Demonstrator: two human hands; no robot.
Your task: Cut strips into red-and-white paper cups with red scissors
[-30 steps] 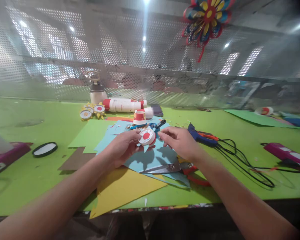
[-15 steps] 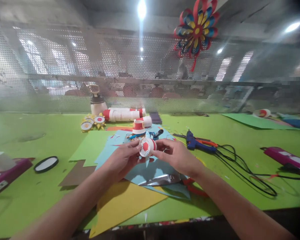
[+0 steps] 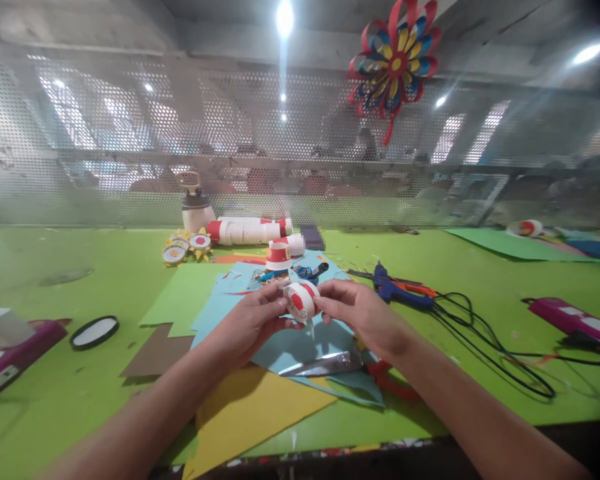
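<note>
Between my hands is a cut-down paper cup [image 3: 304,300], white with a red band and a red patch on its base, with pale blue paper points sticking out above and below. My left hand [image 3: 260,311] pinches its left side, and my right hand [image 3: 353,308] grips its right side with thumb and fingers. It is held above light blue paper [image 3: 300,347]. Just below lie scissors [image 3: 325,364] with orange-red handles, blades pointing left. A red and white paper cup [image 3: 279,256] stands upside down behind, near blue tools and a black marker [image 3: 321,269].
On the right, a blue glue gun [image 3: 395,288] trails black cable to a purple power strip [image 3: 575,321]. Stacked paper cups [image 3: 250,231], yellow-petalled discs [image 3: 175,252] and a spray bottle [image 3: 197,210] stand behind. Yellow paper [image 3: 255,413] lies in front; a black-rimmed disc [image 3: 95,332] is left.
The cut paper cup has turned in my hands, so its base faces more to the left and more of its banded side shows. It has shifted slightly right.
</note>
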